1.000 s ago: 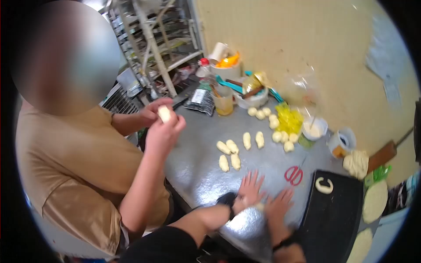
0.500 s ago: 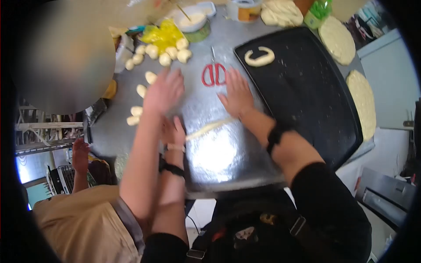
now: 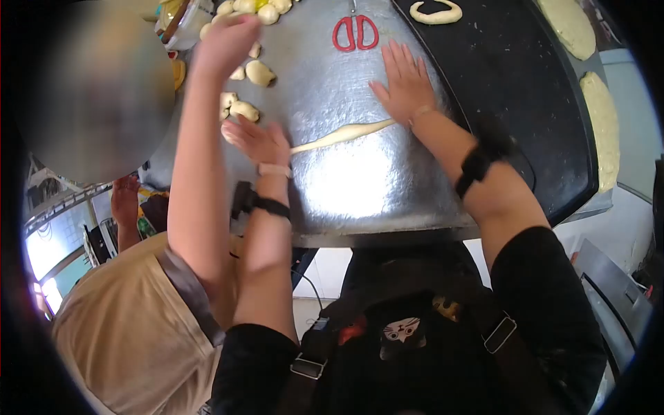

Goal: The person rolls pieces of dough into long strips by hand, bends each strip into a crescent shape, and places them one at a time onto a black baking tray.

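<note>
A thin dough rope (image 3: 349, 133), thicker in the middle, lies on the metal table between my two hands. My left hand (image 3: 259, 144) rests flat over its left end, fingers stretched out, hiding the tip. At the other end, my right hand (image 3: 409, 84) lies palm down with its fingers spread, covering that end under the heel of the palm. Red-handled scissors (image 3: 355, 33) lie beyond the rope, left of my right fingertips. Several small dough pieces (image 3: 260, 72) sit beyond my left hand.
A co-worker's arm (image 3: 195, 152) reaches across on my left, close beside my left forearm. A black baking tray (image 3: 515, 90) on the right holds a curved dough piece (image 3: 436, 14). Flat dough slabs (image 3: 599, 128) lie past its right edge. The metal table's front edge (image 3: 387, 238) is near me.
The view has shifted, so the table's things appear higher. My hands are farther apart and more of the dough rope shows between them. The co-worker's hand has moved left, away from my left hand.
</note>
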{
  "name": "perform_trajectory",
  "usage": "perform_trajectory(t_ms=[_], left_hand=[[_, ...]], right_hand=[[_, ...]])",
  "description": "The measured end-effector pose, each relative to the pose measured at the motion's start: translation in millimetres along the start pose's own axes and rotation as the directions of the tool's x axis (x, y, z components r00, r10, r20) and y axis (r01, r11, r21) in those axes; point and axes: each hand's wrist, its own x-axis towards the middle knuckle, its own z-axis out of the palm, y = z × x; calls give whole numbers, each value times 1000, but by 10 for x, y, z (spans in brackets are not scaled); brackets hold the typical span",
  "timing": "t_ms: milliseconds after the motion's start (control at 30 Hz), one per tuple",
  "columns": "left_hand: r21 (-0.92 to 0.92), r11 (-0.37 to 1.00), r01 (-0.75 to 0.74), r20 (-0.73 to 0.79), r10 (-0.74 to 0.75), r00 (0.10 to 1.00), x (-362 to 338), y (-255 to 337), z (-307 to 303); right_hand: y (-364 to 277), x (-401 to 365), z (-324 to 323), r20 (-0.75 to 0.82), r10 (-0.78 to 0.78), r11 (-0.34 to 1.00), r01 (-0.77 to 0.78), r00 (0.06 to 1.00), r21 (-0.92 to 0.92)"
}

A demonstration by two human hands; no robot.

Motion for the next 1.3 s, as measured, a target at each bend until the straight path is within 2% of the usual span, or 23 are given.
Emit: perform_trajectory(t_ms=[33, 67, 100, 200, 267, 300, 333, 400, 433, 467, 533, 600, 667, 700, 733, 767, 800, 833, 900, 1000, 1133, 1267, 1300], left_hand=[[97, 990, -100, -18, 102, 995, -171, -30, -4], [34, 995, -93, 282, 79, 956, -492, 82, -277], [-5, 996, -84, 346, 81, 935, -869, 84, -410], [125, 991, 42, 549, -104, 829, -1439, 390, -759], [-85, 994, 74, 374, -37, 927, -1106, 716, -899], [-196, 960, -198, 290, 250, 924, -872, 751, -809], [-307, 922, -236, 371, 344, 862, -706, 813, -720], [-527, 798, -292, 453, 554, 698, -379, 973, -561], [-536, 765, -358, 332, 580, 744, -332, 987, -431], [-590, 777, -218, 390, 511, 766, -264, 1081, -499], [-663, 745, 72, 522, 392, 757, -253, 1325, -892], [-743, 661, 103, 491, 434, 755, -277, 1593, -1252], [-705, 643, -300, 54, 470, 881, -354, 1763, -1428], [-800, 599, -5, 248, 339, 908, -411, 1788, -1471], [-814, 501, 295, 454, 230, 861, -491, 1806, -1493], [-763, 278, 584, 645, 264, 717, -443, 1873, -1474], [-570, 70, 819, 798, 283, 532, -396, 1940, -1457], [-254, -173, 951, 830, 466, 307, -272, 2063, -1412], [123, -532, 838, 710, 637, 300, -76, 2380, -1224], [-263, -703, 661, 785, 242, 570, 172, 2779, -310], [-579, -470, 667, 751, 10, 660, 490, 3181, -219], [-807, -109, 581, 585, -8, 811, 690, 3266, 209], [-812, -66, 580, 580, 14, 814, 761, 3296, 255]], right_hand=[[7, -115, -49, 23, -36, 999, 36, 999, -15], [-31, -419, -177, 142, -50, 999, 50, 989, 8], [-76, -813, -332, 261, -66, 998, 61, 963, 27], [-167, -1504, -587, 297, -13, 998, -6, 955, 61], [-352, -1608, -730, 234, 74, 996, -82, 969, 22], [-425, -1593, -790, 208, 4, 998, -18, 978, 65], [-513, -1648, -728, 349, 106, 898, -241, 931, 369], [-630, -1667, -499, 630, 128, 339, -631, 766, 698], [-732, -1494, -640, 794, 182, -7, -807, 580, 591], [-829, -1298, -783, 916, 153, -358, -843, 372, 402], [-830, -990, -800, 973, 61, -716, -670, 222, 198], [-870, -854, -916, 831, 28, -842, -435, 556, 320], [-710, -770, -950, 808, 185, -812, -376, 560, 447], [-651, -704, -1099, 755, 255, -795, -314, 604, 519], [-610, -659, -1329, 698, 319, -773, -250, 641, 583], [-573, -595, -1545, 637, 379, -749, -182, 671, 637], [-545, -526, -1741, 599, 407, -721, -161, 690, 675], [-526, -481, -1923, 563, 432, -693, -140, 705, 707], [-418, -418, -2115, 537, 430, -674, -138, 726, 726], [104, -322, -1829, 438, 459, -551, -139, 773, 823], [1096, -51, -1379, 437, 621, -389, -229, 651, 892], [1642, 234, -1147, 459, 523, -120, -471, 718, 874], [1774, 312, -1096, 447, 481, 20, -519, 754, 854]])
